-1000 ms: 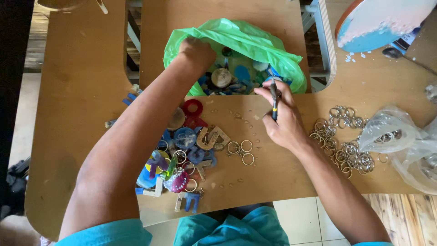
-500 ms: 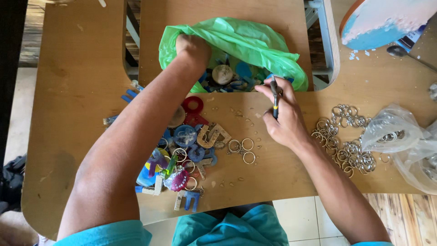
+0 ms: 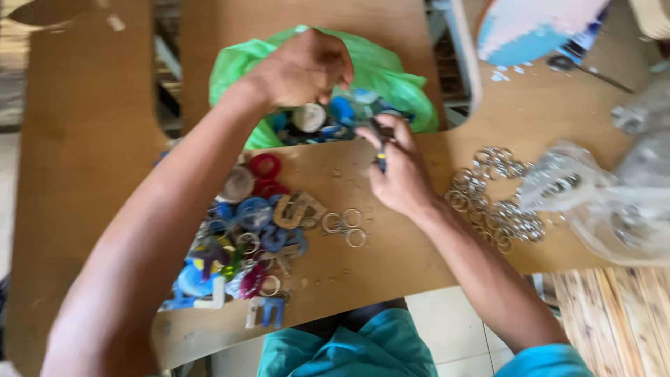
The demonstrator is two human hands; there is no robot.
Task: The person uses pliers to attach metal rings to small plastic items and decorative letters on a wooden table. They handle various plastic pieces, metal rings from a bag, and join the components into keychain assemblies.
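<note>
Lifted since a sec ago, left hand (image 3: 301,70) now hovers over green bag (image 3: 391,77), fingers curled shut; can't tell if it grips anything. Below, pile of coloured charms (image 3: 241,244) on wood table (image 3: 84,174), w/ loose rings (image 3: 342,225) just beside. Right hand (image 3: 398,171) at bag's mouth, fingers pinched on small dark tool (image 3: 381,145). More rings (image 3: 492,202) near clear bag (image 3: 600,202).
</note>
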